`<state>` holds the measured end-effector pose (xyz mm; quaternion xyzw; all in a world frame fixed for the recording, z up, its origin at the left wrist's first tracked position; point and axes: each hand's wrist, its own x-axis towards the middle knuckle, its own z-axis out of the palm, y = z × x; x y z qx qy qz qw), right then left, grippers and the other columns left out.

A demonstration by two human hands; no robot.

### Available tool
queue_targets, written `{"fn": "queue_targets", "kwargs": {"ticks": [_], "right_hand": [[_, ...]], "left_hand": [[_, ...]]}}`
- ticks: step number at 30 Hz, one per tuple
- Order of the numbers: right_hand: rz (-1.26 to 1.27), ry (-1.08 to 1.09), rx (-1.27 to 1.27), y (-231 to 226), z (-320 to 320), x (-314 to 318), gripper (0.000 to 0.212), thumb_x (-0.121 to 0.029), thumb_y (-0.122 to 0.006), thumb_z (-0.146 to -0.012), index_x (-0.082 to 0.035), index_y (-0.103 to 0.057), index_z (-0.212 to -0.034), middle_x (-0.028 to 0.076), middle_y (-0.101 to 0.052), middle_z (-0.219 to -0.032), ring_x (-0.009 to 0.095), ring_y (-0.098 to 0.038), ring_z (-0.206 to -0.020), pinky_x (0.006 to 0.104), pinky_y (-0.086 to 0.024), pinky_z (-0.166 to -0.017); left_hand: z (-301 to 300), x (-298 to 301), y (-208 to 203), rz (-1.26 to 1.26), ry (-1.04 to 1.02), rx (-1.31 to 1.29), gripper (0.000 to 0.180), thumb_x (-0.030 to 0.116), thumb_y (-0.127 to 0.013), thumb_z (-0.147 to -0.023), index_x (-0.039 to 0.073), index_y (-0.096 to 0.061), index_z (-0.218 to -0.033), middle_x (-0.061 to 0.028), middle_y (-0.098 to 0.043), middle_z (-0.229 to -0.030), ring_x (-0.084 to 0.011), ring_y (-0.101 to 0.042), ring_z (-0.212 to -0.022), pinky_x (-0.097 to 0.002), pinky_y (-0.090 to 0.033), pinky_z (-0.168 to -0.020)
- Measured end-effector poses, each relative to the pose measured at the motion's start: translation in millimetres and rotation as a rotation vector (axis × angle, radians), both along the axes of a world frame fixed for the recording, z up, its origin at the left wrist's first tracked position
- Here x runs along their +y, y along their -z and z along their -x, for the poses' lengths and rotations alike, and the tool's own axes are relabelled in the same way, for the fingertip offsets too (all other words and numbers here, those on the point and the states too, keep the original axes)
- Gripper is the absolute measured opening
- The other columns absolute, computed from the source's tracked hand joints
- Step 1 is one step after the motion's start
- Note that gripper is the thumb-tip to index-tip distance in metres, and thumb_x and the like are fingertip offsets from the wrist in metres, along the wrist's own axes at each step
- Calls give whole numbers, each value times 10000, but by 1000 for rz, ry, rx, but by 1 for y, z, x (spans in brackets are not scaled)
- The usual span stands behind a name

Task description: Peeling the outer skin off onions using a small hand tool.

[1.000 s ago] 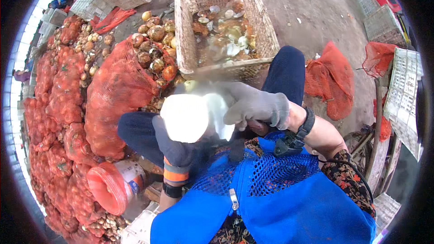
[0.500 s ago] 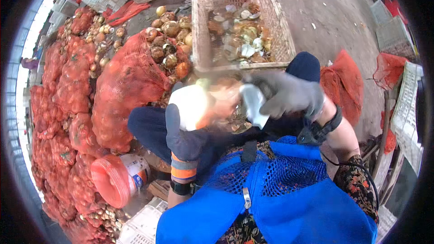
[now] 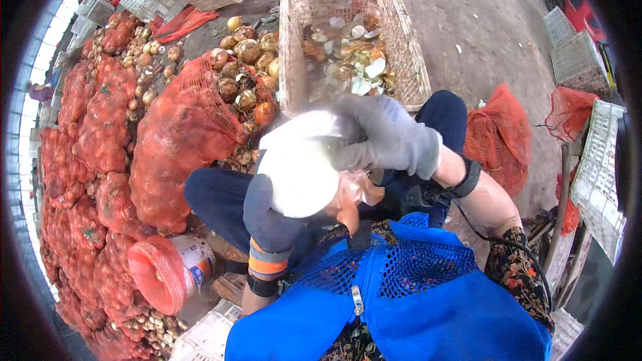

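Concrete floor: grey bare concrete (image 3: 481, 40); red mesh onion sack (image 3: 180, 143) left, off-white rectangular plastic crate (image 3: 289, 46) far.
White onion: round, glaring white onion (image 3: 301, 177), near, above the lap.
Left glove: left hand (image 3: 267, 224) clamped around it.
Right glove: right hand (image 3: 384, 137), apart half a second ago, now meets it; pinch cannot be told.

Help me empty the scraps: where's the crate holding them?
The crate is upper centre in the head view, beyond the right hand, right of loose onions.
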<state>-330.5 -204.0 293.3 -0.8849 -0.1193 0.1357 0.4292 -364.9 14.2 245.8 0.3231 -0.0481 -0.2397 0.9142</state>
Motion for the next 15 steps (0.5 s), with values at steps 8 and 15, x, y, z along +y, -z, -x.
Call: {"fn": "queue_targets", "kwargs": {"ticks": [8, 15], "right_hand": [[11, -104, -195, 15, 13, 7, 710, -641, -625, -684, 17, -569, -945, 237, -628, -846, 389, -621, -830, 443, -477, -745], [29, -83, -84, 15, 23, 6, 638, -623, -592, -728, -14, -612, -917, 209, -634, -854, 365, -624, -830, 430, -475, -744]], "left_hand": [[14, -9, -6, 67, 70, 110, 588, 299, -432, -899, -57, -310, -1351, -216, -411, -1344, -325, -445, -1221, -431, -386, -1020], [21, -16, -3, -155, -18, -25, 508, 271, -419, -914, -77, -409, -1284, -188, -496, -1275, -287, -518, -1149, -405, -401, -1007]]}}
